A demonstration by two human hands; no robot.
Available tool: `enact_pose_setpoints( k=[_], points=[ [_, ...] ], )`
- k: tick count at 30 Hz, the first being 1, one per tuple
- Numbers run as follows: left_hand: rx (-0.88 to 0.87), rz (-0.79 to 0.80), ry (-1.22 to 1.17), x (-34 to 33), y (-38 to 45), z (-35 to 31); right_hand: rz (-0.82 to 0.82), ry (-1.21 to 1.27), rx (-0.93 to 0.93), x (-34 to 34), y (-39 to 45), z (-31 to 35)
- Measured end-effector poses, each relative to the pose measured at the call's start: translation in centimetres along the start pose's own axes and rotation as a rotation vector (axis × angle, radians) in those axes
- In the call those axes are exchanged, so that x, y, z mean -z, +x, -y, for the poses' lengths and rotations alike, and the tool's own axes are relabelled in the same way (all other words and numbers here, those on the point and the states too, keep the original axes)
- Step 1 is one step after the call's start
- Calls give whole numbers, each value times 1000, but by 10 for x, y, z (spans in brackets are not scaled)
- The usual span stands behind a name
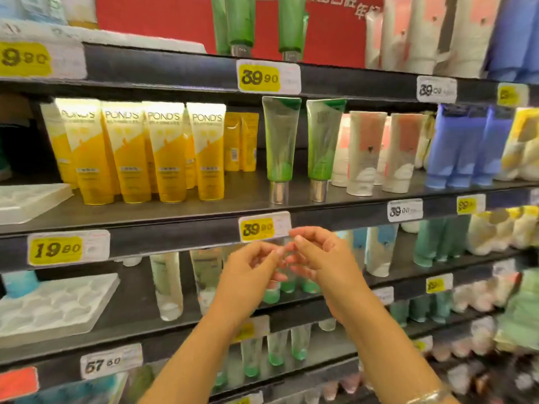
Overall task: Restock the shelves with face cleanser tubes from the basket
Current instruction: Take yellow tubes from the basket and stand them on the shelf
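My left hand [250,275] and my right hand [320,258] hover side by side before the shelves, just under a yellow 39.90 price tag [264,230]. Their fingers are loosely curled, the tips almost meet, and I see nothing held in either. On the shelf above the hands stand two green face cleanser tubes with silver caps [281,147], cap down. More green-capped clear tubes [288,285] stand on the shelf behind the hands, partly hidden by them. No basket is in view.
Yellow Pond's tubes [145,150] fill the middle shelf's left side; white-and-pink tubes [367,153] and blue tubes [466,144] stand to the right. Clear plastic trays [52,304] lie at the left of two shelves. The dark shelf edge [175,243] juts out at hand height.
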State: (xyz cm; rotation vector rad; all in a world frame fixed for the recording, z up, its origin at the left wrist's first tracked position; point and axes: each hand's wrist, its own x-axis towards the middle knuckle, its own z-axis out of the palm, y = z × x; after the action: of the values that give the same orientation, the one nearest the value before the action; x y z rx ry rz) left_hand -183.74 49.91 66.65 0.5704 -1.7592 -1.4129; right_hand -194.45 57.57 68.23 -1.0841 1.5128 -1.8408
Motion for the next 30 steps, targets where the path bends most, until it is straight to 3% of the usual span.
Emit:
enact_pose_setpoints(
  k=[6,10,17,24,30],
  points=[
    [289,200,58,-103,-29,78,-138,-80,-460,125,-72,-81],
    [470,344,113,-187,-64,129,-324,-88,-702,225,-141,-131],
    [758,506,109,-327,-129,198,-612,-18,-967,375,-276,-201],
    [1010,622,251,-411,-162,273,-948,170,-1185,458,-360,-271],
    [983,838,456,-475,-179,373,-1113,193,-1319,499,-405,-371]
  ],
)
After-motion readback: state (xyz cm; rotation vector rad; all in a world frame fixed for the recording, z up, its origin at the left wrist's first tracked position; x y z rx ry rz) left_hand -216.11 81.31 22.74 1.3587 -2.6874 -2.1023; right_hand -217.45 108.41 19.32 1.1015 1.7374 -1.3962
